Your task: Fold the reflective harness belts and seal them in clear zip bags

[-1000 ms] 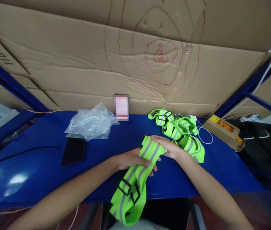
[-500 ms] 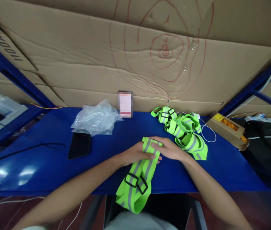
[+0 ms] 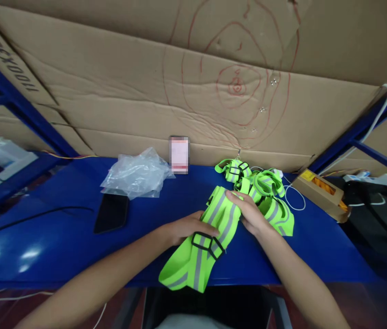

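Fingers [image 3: 205, 228] of left hand [image 3: 186, 227] lie extended on 1 reflective vest [image 3: 195, 264]; right hand [image 3: 250, 212] grips its far fold. Blue table [image 3: 60, 246] lies beneath. Vest pile [image 3: 274, 203] sits just beyond the right fingers. Plastic bag [image 3: 135, 173] and phone [image 3: 111, 212] lie left.

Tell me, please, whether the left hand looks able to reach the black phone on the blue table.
Probably yes. The left hand rests on the reflective vest, and only bare blue table lies between it and the phone; the plastic bag sits behind the phone, out of the way.
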`<move>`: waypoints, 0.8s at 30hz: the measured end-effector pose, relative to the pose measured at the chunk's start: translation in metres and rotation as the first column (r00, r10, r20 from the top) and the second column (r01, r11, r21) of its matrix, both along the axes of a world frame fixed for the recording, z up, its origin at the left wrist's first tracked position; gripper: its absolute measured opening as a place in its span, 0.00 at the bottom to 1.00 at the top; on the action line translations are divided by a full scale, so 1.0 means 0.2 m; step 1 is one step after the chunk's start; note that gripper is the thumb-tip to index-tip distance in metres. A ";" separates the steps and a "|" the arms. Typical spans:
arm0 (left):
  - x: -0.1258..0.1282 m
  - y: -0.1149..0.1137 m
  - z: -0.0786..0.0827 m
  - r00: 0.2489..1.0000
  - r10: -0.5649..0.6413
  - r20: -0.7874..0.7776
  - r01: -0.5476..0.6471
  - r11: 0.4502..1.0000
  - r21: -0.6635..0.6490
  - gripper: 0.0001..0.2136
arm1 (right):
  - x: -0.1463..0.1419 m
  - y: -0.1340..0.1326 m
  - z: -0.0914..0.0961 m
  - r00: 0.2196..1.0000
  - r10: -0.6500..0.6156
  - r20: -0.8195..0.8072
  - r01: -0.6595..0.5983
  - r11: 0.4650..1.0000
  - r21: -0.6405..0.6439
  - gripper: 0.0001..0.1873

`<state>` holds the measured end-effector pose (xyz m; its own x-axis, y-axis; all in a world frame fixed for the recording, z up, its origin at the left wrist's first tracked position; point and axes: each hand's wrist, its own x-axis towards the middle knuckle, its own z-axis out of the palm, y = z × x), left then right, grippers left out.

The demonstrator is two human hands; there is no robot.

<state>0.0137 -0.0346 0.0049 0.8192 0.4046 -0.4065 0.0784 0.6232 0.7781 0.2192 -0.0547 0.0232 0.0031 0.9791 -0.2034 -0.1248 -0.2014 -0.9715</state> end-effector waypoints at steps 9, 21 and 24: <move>-0.01 -0.03 -0.05 0.965 -0.101 0.241 0.122 0.990 -0.070 0.21 | -0.04 -0.01 -0.06 0.956 0.139 -0.260 -0.214 0.934 -0.287 0.28; -0.02 0.09 -0.06 0.996 -0.060 0.070 0.044 0.975 0.216 0.31 | 0.13 0.08 -0.01 0.960 -0.212 -0.184 0.218 0.976 0.010 0.26; -0.05 0.12 -0.05 0.977 -0.215 -0.003 0.206 0.929 0.308 0.28 | 0.17 0.08 0.00 0.955 -0.296 -0.006 0.293 0.943 0.154 0.26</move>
<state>0.0031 -0.0097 -0.0048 0.9091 0.3219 -0.2643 0.1550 0.3276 0.9320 0.2529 -0.0396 0.0233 0.2984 0.9531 -0.0497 -0.1397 -0.0079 -0.9902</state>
